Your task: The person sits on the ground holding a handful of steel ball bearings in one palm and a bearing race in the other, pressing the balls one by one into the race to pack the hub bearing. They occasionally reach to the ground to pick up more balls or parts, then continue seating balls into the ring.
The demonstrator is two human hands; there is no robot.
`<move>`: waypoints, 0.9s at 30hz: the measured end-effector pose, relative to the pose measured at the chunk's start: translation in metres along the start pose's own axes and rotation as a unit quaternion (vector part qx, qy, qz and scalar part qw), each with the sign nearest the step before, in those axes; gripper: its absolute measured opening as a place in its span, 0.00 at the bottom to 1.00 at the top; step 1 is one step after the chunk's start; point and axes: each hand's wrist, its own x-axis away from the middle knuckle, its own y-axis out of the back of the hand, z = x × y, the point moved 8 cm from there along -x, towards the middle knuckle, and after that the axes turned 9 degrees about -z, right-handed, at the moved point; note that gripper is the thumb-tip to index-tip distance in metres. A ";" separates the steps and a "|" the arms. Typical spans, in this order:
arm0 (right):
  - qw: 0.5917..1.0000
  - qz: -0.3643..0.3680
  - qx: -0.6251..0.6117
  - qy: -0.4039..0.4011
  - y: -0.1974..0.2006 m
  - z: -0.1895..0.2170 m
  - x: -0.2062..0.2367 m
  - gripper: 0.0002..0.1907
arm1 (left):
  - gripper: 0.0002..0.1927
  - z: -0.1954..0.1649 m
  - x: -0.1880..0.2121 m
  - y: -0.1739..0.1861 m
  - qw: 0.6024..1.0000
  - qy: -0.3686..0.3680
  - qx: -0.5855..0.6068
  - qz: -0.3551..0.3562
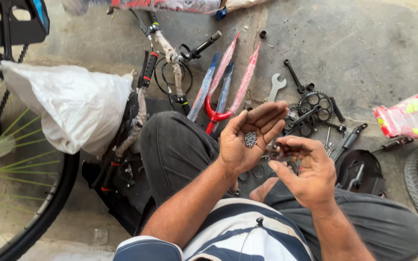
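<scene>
My left hand (pixel 247 137) is held palm up over my lap and cups a small cluster of steel ball bearings (pixel 250 139). My right hand (pixel 303 169) sits just to its right, with the fingertips pinched on a small dark ring-shaped part (pixel 276 149) close to the left palm. Both hands hover above my crossed legs in dark grey trousers (pixel 180 150).
Bicycle parts lie on the concrete floor: red and blue forks (pixel 223 92), a spanner (pixel 276 86), a black chainring with cranks (pixel 315 108), a saddle (pixel 361 171), a wrapped package (pixel 410 116). A wheel with green spokes (pixel 20 159) and a white plastic bag (pixel 73 106) stand at left.
</scene>
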 end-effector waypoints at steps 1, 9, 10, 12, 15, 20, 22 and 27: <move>0.999 0.007 0.028 0.024 -0.004 0.007 0.002 0.28 | 0.29 0.005 0.007 0.000 1.000 0.006 0.000 0.002; 0.984 0.011 0.175 0.036 -0.011 0.032 0.019 0.26 | 0.32 0.026 0.030 -0.006 0.999 0.035 -0.008 0.032; 0.979 0.012 0.204 0.027 -0.010 0.030 0.021 0.25 | 0.32 0.028 0.031 -0.006 0.999 0.043 -0.014 0.025; 0.983 0.013 0.183 0.014 -0.011 0.028 0.023 0.26 | 0.32 0.031 0.032 -0.008 0.998 0.035 -0.035 0.028; 0.991 0.002 0.135 0.005 -0.009 0.023 0.024 0.26 | 0.32 0.033 0.034 -0.012 0.998 0.047 -0.023 0.028; 0.950 0.027 0.263 0.164 -0.010 0.040 0.035 0.20 | 0.33 0.034 0.039 -0.016 0.997 0.067 -0.001 0.023; 0.925 0.038 0.314 0.212 -0.014 0.044 0.040 0.16 | 0.32 0.037 0.040 -0.019 0.997 0.071 0.007 0.032; 0.915 0.035 0.327 0.233 -0.014 0.046 0.041 0.14 | 0.33 0.039 0.038 -0.018 0.997 0.075 -0.013 0.029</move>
